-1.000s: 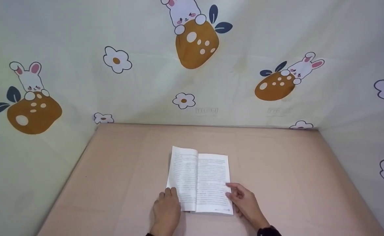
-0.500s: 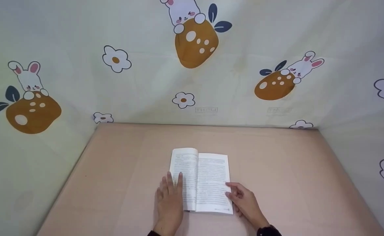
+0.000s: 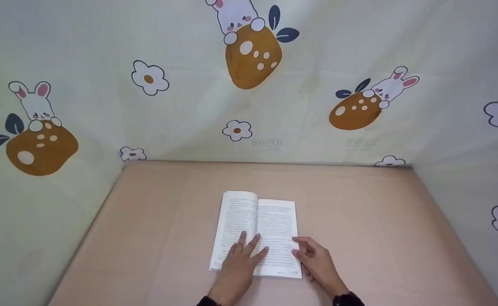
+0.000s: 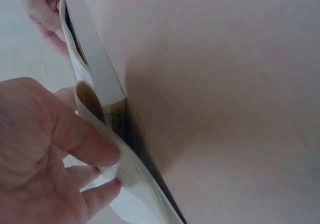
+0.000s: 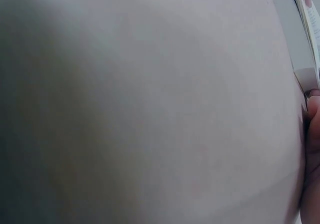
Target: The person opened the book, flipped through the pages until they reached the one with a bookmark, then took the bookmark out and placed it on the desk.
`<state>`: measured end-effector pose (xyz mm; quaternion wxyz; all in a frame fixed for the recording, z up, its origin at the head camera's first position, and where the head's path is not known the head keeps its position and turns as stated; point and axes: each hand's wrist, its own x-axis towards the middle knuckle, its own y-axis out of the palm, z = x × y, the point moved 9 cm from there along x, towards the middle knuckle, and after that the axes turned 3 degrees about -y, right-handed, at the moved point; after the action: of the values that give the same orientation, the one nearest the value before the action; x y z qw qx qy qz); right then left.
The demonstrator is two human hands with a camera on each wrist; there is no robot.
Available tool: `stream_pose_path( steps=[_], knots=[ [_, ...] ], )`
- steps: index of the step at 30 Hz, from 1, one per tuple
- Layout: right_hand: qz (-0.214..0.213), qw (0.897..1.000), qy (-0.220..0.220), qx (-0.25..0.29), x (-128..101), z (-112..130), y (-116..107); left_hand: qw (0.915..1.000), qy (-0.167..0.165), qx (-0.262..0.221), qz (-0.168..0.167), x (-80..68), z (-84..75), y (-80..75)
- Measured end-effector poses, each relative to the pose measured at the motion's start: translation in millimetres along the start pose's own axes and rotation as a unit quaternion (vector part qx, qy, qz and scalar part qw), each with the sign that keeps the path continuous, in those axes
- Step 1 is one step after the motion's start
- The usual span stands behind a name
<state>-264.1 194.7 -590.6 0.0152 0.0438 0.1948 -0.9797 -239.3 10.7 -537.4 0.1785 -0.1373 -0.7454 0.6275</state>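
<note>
Open book lying flat near the front edge of the tan table, midway between its side edges. Left hand spread, fingers straight, pressing the pages down near the spine so they stay open. Right hand with curled fingers against the right page's outer edge, steadying it.

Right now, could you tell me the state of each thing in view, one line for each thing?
book: open, lying flat on the table, printed pages facing up.
left hand: fingers spread and straight, pressing on the open pages near the middle fold.
right hand: fingers bent, holding the right edge of the book.
table: bears the book.
</note>
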Motion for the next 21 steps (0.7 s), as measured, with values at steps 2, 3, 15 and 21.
stream_pose_path(
  steps=[2, 3, 15, 21],
  knots=[
    [0.003, 1.0, -0.003, 0.0, 0, 0, 0, 0.9998, -0.014, -0.009, -0.008, 3.1, -1.2, -0.6],
    [0.004, 1.0, -0.003, -0.001, 0, -1, 0, 0.9996, -0.021, -0.015, -0.008, 4.8, -2.0, -0.6],
    [0.016, 1.0, -0.008, 0.01, -1, 0, 0, 0.9973, -0.062, 0.035, 0.017, 12.6, -11.8, 4.7],
    [0.03, 0.999, -0.004, 0.014, -2, 1, 1, 0.9945, -0.055, 0.088, 0.01, 14.7, -17.6, 1.1]
  ],
)
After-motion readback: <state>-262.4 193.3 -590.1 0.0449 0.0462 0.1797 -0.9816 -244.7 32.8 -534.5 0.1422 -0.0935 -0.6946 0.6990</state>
